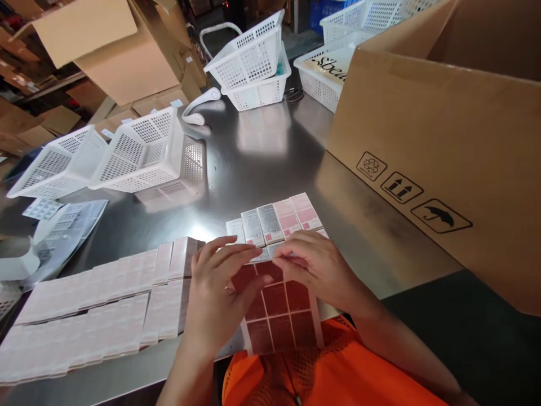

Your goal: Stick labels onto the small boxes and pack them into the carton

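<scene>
Head view: left hand (220, 293) and right hand (315, 265) both pinch a glossy dark-red label sheet (279, 313), gridded in rectangles, at six o'clock on the steel worktop (262, 163). Flat pink cartons (274, 221) lie at twelve o'clock, perforated white baskets (139, 149) at ten.

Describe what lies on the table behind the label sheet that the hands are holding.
Behind the label sheet, a row of small pink and silver boxes lies on the steel table. The left hand and right hand cover the boxes' near ends and the sheet's top edge.
</scene>
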A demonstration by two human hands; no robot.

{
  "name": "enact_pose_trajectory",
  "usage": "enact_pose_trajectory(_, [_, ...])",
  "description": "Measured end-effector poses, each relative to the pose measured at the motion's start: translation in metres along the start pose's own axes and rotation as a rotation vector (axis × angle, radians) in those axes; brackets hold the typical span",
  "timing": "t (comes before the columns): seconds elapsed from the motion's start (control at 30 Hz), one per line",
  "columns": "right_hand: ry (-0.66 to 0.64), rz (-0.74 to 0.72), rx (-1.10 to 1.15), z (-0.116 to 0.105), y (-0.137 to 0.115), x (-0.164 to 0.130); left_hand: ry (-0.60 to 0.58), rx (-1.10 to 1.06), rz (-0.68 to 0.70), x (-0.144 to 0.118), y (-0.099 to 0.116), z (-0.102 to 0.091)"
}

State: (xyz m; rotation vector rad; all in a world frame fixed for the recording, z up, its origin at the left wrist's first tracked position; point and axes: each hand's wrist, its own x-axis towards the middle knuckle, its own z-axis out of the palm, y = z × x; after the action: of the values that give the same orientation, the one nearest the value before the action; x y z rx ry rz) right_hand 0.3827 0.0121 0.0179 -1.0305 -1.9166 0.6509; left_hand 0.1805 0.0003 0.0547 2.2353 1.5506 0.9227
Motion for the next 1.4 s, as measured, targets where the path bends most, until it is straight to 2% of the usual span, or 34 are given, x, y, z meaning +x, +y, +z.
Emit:
enact_pose_trajectory(0.07, [-0.019, -0.017, -0.015, 0.001, -0.002, 0.000, -0.033, 0.051, 0.051, 0.002, 0.003, -0.002])
enact_pose_trajectory(0.13, [0.002, -0.051, -0.032, 0.001, -0.004, -0.001, -0.069, 0.051, 0.033, 0.003, 0.004, -0.001])
enact_pose_trajectory(0.3, [0.239, -0.154, -0.183, 0.006, -0.002, -0.006, -0.090, 0.019, -0.053, 0.002, 0.003, 0.002])
enact_pose_trajectory(0.37, [0.296, -0.172, -0.218, 0.008, -0.002, -0.008, -0.084, -0.021, -0.092, 0.002, 0.003, 0.003])
enact_pose_trajectory(0.57, [0.362, -0.185, -0.197, 0.017, -0.006, -0.010, -0.106, -0.142, -0.234, 0.002, 0.003, 0.006])
enact_pose_trajectory(0.7, [0.345, -0.178, -0.210, 0.021, -0.007, -0.007, -0.111, -0.227, -0.297, 0.006, 0.003, 0.006])
enact_pose_trajectory(0.9, [0.321, -0.185, -0.260, 0.017, 0.002, -0.005, -0.113, -0.556, -0.440, 0.002, -0.019, 0.000])
enact_pose_trajectory(0.97, [0.344, -0.211, -0.334, 0.019, 0.005, -0.005, -0.103, -0.747, -0.517, -0.001, -0.028, 0.005])
enact_pose_trajectory(1.07, [0.357, -0.257, -0.474, 0.029, 0.007, -0.008, -0.008, -0.981, -0.656, -0.001, -0.038, 0.019])
enact_pose_trajectory(1.17, [0.269, -0.330, -0.551, 0.040, 0.004, -0.019, 0.037, -1.024, -0.755, 0.008, -0.047, 0.027])
enact_pose_trajectory(1.23, [0.146, -0.440, -0.527, 0.038, -0.003, -0.029, 0.003, -1.015, -0.821, 0.017, -0.055, 0.026])
enact_pose_trajectory(1.33, [-0.094, -0.550, -0.258, 0.014, -0.015, -0.038, -0.094, -1.010, -0.930, 0.033, -0.073, 0.018])
enact_pose_trajectory(1.4, [-0.232, -0.511, 0.048, -0.011, -0.018, -0.035, -0.135, -0.983, -1.006, 0.043, -0.083, 0.014])
